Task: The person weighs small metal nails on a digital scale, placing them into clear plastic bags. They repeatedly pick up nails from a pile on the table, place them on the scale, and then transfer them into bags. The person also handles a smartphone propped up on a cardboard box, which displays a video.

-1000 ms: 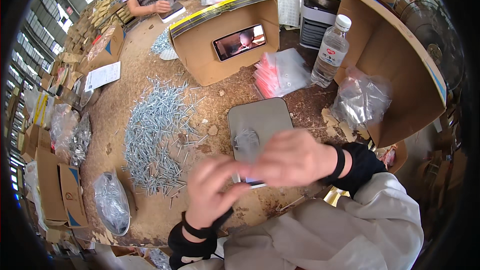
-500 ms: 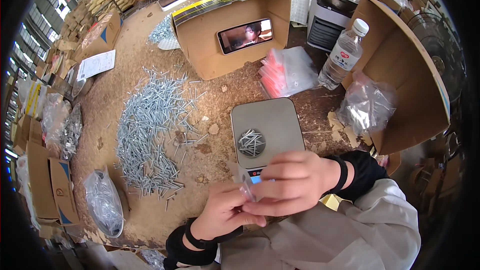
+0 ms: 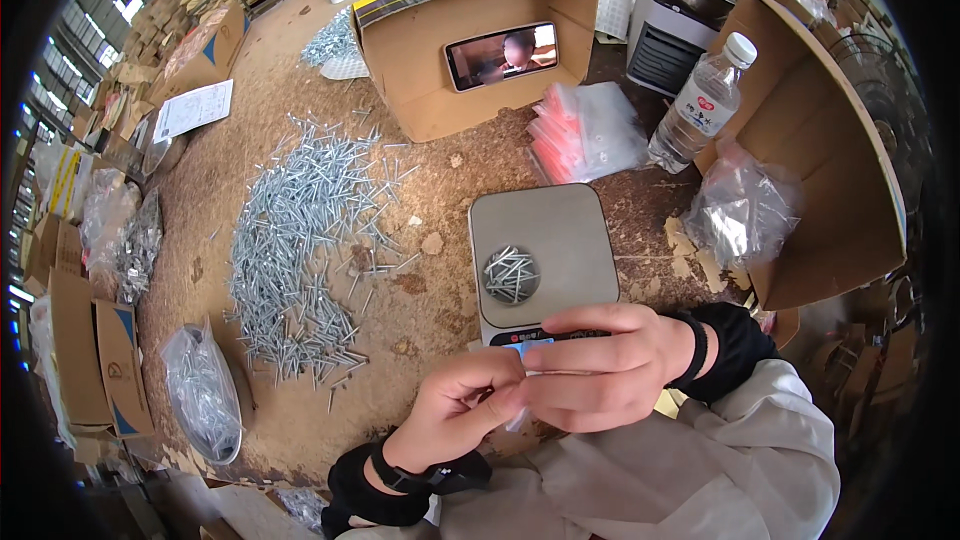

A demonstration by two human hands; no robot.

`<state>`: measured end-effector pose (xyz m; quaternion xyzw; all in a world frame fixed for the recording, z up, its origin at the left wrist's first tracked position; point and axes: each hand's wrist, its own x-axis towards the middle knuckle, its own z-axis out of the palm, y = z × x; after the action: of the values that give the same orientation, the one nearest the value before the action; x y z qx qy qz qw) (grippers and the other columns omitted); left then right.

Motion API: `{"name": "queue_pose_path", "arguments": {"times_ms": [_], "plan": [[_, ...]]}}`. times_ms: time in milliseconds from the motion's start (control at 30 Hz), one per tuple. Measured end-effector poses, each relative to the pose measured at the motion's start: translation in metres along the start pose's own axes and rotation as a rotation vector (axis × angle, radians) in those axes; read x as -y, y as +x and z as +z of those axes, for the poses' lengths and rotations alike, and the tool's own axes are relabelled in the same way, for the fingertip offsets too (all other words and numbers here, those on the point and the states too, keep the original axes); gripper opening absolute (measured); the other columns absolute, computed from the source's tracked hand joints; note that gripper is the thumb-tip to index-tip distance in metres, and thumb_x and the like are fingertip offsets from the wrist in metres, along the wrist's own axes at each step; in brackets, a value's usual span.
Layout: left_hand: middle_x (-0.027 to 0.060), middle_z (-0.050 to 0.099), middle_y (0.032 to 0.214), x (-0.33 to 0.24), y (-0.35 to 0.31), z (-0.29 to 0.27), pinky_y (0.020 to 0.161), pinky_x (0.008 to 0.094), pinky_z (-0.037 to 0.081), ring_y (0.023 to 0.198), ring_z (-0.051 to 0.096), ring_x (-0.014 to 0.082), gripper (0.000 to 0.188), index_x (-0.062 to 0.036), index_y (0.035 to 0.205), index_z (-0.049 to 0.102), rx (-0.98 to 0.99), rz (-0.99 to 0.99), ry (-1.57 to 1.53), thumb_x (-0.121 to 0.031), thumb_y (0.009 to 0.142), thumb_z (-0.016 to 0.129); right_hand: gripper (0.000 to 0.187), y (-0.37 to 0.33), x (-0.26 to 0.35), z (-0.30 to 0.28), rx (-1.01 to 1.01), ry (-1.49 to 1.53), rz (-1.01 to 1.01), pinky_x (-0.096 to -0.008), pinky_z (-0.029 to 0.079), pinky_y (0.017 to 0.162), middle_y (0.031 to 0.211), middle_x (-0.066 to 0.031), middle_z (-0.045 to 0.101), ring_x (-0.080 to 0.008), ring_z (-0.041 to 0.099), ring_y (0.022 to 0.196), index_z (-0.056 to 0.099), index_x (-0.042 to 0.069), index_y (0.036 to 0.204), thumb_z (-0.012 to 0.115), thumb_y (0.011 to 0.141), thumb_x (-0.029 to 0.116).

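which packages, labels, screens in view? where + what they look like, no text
Phone: inside open cardboard box at table's far side, landscape, screen lit.
Water bottle: right of box, clear, white cap, red-white label.
Stack of small clear bags: beside bottle, pink-red edges.
Scale: near centre, grey square, dark display strip by hands.
Paper sheet: far left, white, printed.
Bag of screws: near left, clear.
Left hand and right hand: pinching a small clear bag.

Your scale (image 3: pixel 545 240) sits ahead of your hands, screws (image 3: pixel 511 275) on it. Loose screw pile (image 3: pixel 300 240) lies left; bottle (image 3: pixel 697 105) behind right.
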<state>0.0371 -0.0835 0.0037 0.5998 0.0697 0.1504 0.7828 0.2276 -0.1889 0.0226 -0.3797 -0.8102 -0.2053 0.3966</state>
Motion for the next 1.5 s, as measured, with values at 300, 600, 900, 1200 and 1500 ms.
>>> {"name": "queue_pose_path", "arguments": {"times_ms": [300, 600, 900, 1200, 1500], "plan": [[0.0055, 0.054, 0.073, -0.013, 0.002, -0.009, 0.052, 0.0328, 0.041, 0.06, 0.054, 0.0184, 0.013, -0.0024, 0.081, 0.061, -0.086, 0.278, 0.744, -0.006, 0.086, 0.073, 0.004, 0.005, -0.001, -0.007, 0.213, 0.008, 0.0, -0.0492, 0.046, 0.108, 0.112, -0.0028, 0.065, -0.0218, 0.061, 0.116, 0.07, 0.011, 0.086, 0.069, 0.083, 0.013], [0.0065, 0.048, 0.068, -0.023, 0.002, -0.018, 0.052, 0.0388, 0.043, 0.057, 0.054, 0.026, 0.022, -0.0063, 0.071, 0.056, -0.162, 0.463, 1.272, -0.008, 0.076, 0.078, 0.009, 0.004, 0.0, -0.004, 0.33, -0.014, 0.027, -0.0496, 0.037, 0.115, 0.097, -0.0025, 0.061, -0.0196, 0.059, 0.111, 0.063, 0.009, 0.084, 0.065, 0.077, 0.015], [0.0123, 0.061, 0.106, -0.021, 0.008, -0.015, 0.082, 0.039, 0.05, 0.095, 0.063, 0.03, 0.064, -0.0043, 0.118, 0.056, -0.063, 0.301, 0.723, -0.027, 0.068, 0.089, 0.009, 0.007, 0.005, -0.004, 0.314, 0.124, 0.096, -0.0531, 0.032, 0.116, 0.104, -0.0032, 0.063, -0.0222, 0.057, 0.118, 0.063, 0.013, 0.089, 0.064, 0.084, 0.019], [0.0045, 0.062, 0.103, -0.011, 0.003, -0.031, 0.09, 0.0304, 0.046, 0.099, 0.061, 0.0131, 0.056, -0.0049, 0.125, 0.054, 0.047, 0.046, 0.334, -0.008, 0.077, 0.084, 0.02, 0.018, -0.042, -0.012, 0.265, 0.204, 0.396, -0.0477, 0.039, 0.106, 0.112, -0.0056, 0.064, -0.029, 0.058, 0.114, 0.068, 0.01, 0.097, 0.072, 0.083, 0.023], [0.0011, 0.062, 0.095, 0.012, 0.015, -0.053, 0.087, 0.0279, 0.044, 0.094, 0.059, 0.0112, 0.043, -0.0067, 0.117, 0.057, -0.321, 0.323, 0.418, -0.005, 0.081, 0.079, 0.027, 0.019, -0.073, 0.014, 0.783, 0.059, 0.502, -0.0427, 0.049, 0.085, 0.102, -0.0104, 0.064, -0.0326, 0.063, 0.097, 0.068, 0.005, 0.09, 0.08, 0.067, 0.013]]}}
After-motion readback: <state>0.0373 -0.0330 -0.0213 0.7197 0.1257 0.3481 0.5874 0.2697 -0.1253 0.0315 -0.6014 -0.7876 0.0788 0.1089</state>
